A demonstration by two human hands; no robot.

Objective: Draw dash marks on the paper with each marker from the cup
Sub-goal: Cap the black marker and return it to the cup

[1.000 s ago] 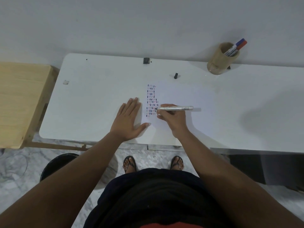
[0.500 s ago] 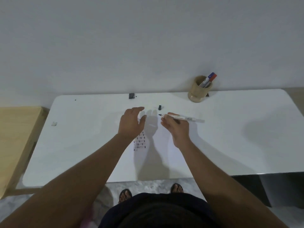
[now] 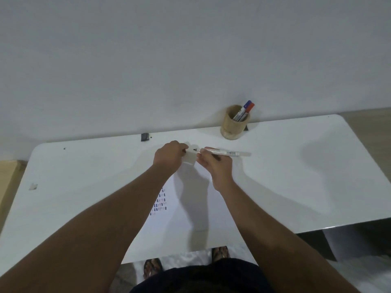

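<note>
My right hand [image 3: 213, 163] holds an uncapped white marker [image 3: 227, 153] level above the table, its black tip pointing left. My left hand [image 3: 170, 156] is just left of that tip, fingers pinched on a small dark marker cap [image 3: 184, 152] that is mostly hidden. The white paper [image 3: 190, 210] lies under my forearms, with rows of coloured dash marks [image 3: 160, 203] on its left part. A round wooden cup [image 3: 232, 125] stands at the table's back edge, right of my hands, with a blue-capped and a red-capped marker [image 3: 247, 107] leaning in it.
The white table [image 3: 296, 176] stands against a plain wall. A small black block [image 3: 145, 137] sits at its back edge, and a scrap of tape [image 3: 33, 186] lies near the left side. A wooden surface [image 3: 8, 178] adjoins the left. My sandalled feet [image 3: 220, 252] show below.
Both hands left the paper and moved toward the table's far side. The left hand, flat before, has closed on the cap that lay there. The view tilted upward.
</note>
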